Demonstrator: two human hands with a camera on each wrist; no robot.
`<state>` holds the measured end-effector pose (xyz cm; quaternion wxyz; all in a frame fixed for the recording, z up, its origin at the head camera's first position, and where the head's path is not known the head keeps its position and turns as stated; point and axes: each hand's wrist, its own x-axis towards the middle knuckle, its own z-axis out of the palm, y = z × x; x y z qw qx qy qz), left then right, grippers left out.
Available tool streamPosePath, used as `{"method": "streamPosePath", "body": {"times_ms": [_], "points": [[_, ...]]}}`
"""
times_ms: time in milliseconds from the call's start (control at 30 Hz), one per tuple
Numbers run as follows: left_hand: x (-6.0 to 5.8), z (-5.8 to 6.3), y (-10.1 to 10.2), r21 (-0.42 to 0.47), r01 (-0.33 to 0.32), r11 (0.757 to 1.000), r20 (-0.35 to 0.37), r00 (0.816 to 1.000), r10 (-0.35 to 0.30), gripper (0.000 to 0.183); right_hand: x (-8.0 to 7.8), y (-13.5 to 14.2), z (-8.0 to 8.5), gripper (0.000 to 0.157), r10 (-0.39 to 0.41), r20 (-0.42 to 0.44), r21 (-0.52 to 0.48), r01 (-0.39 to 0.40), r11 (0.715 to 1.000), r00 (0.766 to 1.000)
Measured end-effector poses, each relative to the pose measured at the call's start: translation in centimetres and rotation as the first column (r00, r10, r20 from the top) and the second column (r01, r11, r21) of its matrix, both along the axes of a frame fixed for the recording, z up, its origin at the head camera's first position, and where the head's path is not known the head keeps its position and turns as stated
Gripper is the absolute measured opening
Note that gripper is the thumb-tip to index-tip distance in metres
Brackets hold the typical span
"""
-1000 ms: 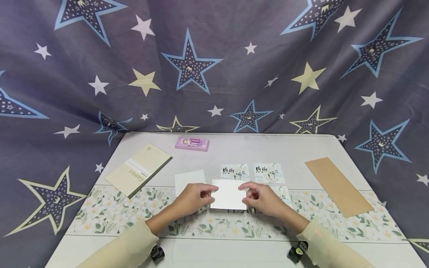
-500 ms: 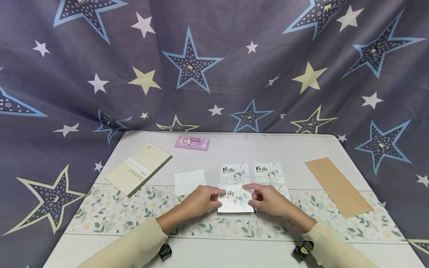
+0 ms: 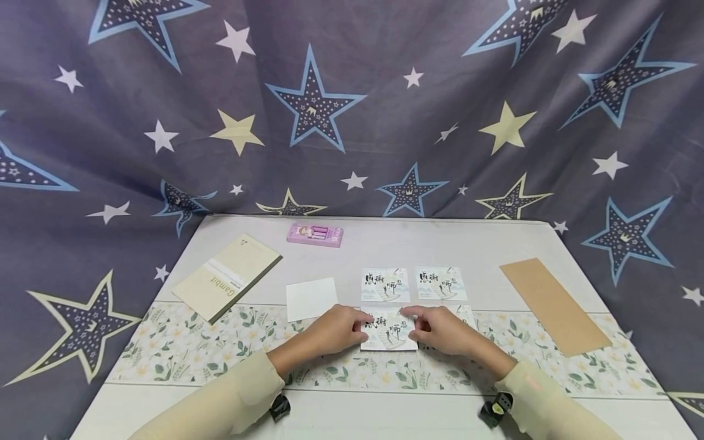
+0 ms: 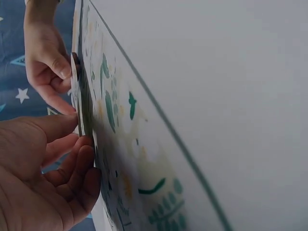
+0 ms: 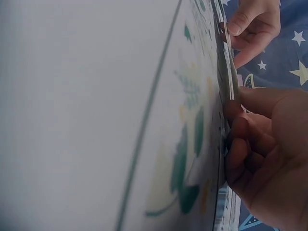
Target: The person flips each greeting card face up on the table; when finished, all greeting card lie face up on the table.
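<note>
A pale greeting card [image 3: 389, 337] with black brush-written characters lies close over the floral strip of the table, in front of me. My left hand [image 3: 337, 331] pinches its left edge between thumb and fingers. At the opposite edge, my right hand [image 3: 444, 331] pinches it the same way. In the left wrist view the card is seen edge-on, with the left hand [image 4: 45, 178] near and the right hand [image 4: 45, 60] beyond. Two matching cards, one at left [image 3: 385, 285] and one at right [image 3: 441, 283], lie behind it. A third card [image 3: 465, 315] is partly hidden by my right hand.
A blank white square of paper [image 3: 310, 299] lies left of the cards. Farther left is a cream notebook [image 3: 242, 263] marked "Gambit". A purple box [image 3: 315, 234] sits at the back, and a brown envelope [image 3: 555, 305] lies at the right. A star-patterned curtain [image 3: 352, 183] hangs behind the table.
Both hands have lowered the card and brought it slightly right. Its face looked plain bright white a second ago; the printed characters show now.
</note>
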<state>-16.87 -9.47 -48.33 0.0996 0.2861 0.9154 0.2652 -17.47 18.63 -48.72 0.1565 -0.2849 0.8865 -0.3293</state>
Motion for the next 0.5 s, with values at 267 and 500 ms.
{"method": "streamPosePath", "body": {"times_ms": [267,500], "points": [[-0.20,0.10,0.28,-0.031,0.002,1.000,0.013,1.000,-0.001,0.035,-0.04,-0.01,-0.07,0.050,-0.007,0.011,0.017,0.007,1.000,1.000],[-0.04,0.32,0.63,-0.065,-0.014,0.998,0.024,1.000,0.016,0.036,-0.20,-0.01,-0.05,0.049,-0.005,0.008,0.022,0.005,1.000,1.000]]}}
